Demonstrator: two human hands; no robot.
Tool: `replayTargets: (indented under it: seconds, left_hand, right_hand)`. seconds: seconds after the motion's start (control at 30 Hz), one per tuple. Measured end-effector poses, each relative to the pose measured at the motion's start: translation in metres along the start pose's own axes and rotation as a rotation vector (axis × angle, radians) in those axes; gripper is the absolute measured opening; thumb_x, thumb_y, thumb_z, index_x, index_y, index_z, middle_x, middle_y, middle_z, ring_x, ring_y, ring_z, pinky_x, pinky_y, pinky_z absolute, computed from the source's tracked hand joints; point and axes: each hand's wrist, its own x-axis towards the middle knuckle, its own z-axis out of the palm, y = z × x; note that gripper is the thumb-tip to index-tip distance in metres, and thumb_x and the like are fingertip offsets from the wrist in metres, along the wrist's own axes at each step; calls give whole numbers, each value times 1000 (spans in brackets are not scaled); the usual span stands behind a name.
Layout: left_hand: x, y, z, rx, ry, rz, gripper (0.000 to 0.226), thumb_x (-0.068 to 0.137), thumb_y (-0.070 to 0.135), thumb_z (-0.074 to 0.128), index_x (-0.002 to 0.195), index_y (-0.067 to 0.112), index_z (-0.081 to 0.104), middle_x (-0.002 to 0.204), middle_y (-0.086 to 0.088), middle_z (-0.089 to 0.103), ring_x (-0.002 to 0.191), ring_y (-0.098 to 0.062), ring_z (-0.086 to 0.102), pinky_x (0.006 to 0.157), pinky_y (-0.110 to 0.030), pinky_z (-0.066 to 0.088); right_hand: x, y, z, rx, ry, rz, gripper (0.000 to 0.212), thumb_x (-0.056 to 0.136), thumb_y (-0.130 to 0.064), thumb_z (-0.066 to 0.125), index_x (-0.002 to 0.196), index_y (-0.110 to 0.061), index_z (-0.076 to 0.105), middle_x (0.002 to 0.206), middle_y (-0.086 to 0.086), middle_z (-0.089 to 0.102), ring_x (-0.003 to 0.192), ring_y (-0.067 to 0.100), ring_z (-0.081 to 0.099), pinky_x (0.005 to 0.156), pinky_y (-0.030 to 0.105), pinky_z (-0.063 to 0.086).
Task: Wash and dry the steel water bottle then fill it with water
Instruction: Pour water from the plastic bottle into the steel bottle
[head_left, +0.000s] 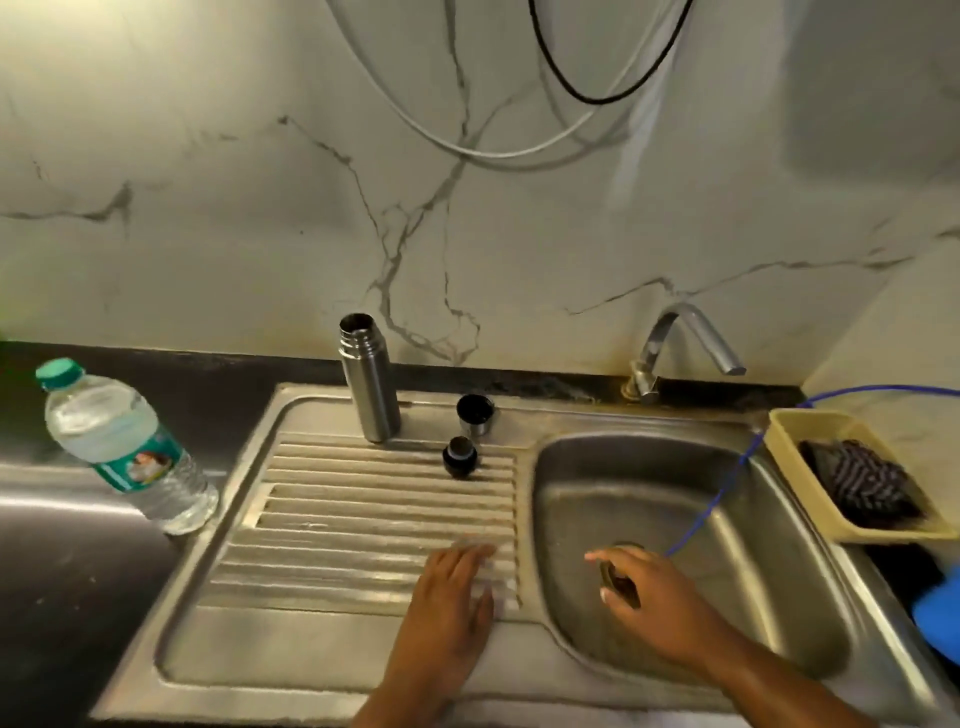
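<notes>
Steel water bottle (370, 382) at the back of the drainboard (337, 519), both hands low in front

The steel water bottle stands upright and uncapped at the far edge of the ribbed drainboard, close to the marble wall. Just to its right stands a steel cup lid (475, 414), mouth up, and nearer the front a dark stopper (460, 457); the three stand apart from one another. The left hand (449, 608) is spread flat with straight fingers over the front right corner of the ribs, well apart from the bottle. The right hand (654, 603) hangs over the sink basin (727, 519) above the drain, fingers loosely spread and blurred, gripping nothing that shows. Neither hand touches the bottle. A tap (685, 343) stands behind the basin, a blue hose (722, 493) runs into it, a yellow tray (789, 431) with a dark striped cloth (862, 480) sits at its right, and a plastic water bottle (124, 447) stands on the counter (78, 597) at far left
</notes>
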Motion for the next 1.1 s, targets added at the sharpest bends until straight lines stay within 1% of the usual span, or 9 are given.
replayTargets:
  seconds: [0.1, 0.17, 0.4, 0.53, 0.73, 0.87, 0.97, 1.03, 1.1]
  left_hand:
    - [-9, -21, -39, -2, -26, 16, 38, 96, 39, 54, 133, 29, 59, 127, 15, 60, 120, -7, 52, 104, -23, 41]
    - [-10, -31, -59, 0, -24, 7, 39, 94, 37, 53, 131, 32, 59, 125, 18, 60, 118, -2, 50, 102, -19, 40]
    - [15, -49, -88, -56, 37, -134, 37, 94, 17, 65, 128, 32, 62, 123, 17, 63, 118, -4, 53, 101, -9, 34]
    - [34, -49, -90, -32, 81, -173, 34, 94, 17, 68, 126, 27, 64, 121, 15, 65, 116, -8, 56, 101, -23, 44]
    - [17, -41, -103, -4, 31, -213, 33, 93, 27, 64, 125, 36, 62, 119, 22, 62, 115, 6, 53, 99, -5, 34]
    - [-7, -53, -119, -28, 40, -284, 32, 90, 29, 65, 121, 40, 64, 113, 29, 63, 113, 6, 55, 97, -4, 35]
    - [-15, -68, -139, -46, 62, -317, 36, 89, 23, 68, 119, 42, 63, 113, 31, 62, 113, 7, 54, 97, -4, 35]
    - [-17, -83, -151, -43, 69, -327, 37, 90, 17, 71, 120, 38, 64, 114, 27, 63, 113, 7, 54, 97, -6, 36]
    - [-17, -100, -161, -37, 56, -313, 33, 91, 18, 70, 120, 34, 66, 116, 23, 64, 112, 7, 54, 97, -10, 39]
  right_hand:
    - [-17, -44, -4, 7, -12, 52, 37, 90, -38, 63, 125, -47, 56, 115, -25, 56, 95, -17, 51, 91, 6, 39]
    - [-21, -66, -5, 49, -14, 52, 34, 93, -29, 67, 121, -47, 58, 114, -24, 58, 104, -19, 49, 83, 0, 35]
    - [-15, -115, -4, 227, -4, 63, 21, 91, -34, 67, 97, -53, 63, 102, -22, 69, 98, -5, 62, 84, 13, 50]
    - [16, -142, -24, 325, -15, -7, 17, 94, -33, 67, 107, -44, 69, 101, -22, 71, 96, -8, 63, 80, 12, 50]
    - [128, -213, -65, 382, -85, -162, 41, 97, -26, 66, 137, -30, 58, 126, -9, 63, 113, 7, 61, 95, 25, 52]
    - [209, -264, -72, 340, 36, -176, 101, 82, -35, 83, 160, -29, 20, 162, 7, 32, 148, 28, 30, 119, 43, 31]
    - [251, -292, -64, 415, 67, -128, 132, 67, -43, 93, 161, -33, 1, 166, 9, 22, 151, 33, 21, 121, 53, 27]
    - [267, -306, -56, 492, 61, -93, 135, 63, -43, 95, 162, -31, 3, 165, 9, 28, 150, 32, 27, 120, 51, 31]
    - [276, -315, -49, 485, 88, -74, 115, 67, -39, 94, 158, -23, 26, 156, 8, 45, 142, 29, 43, 114, 44, 40]
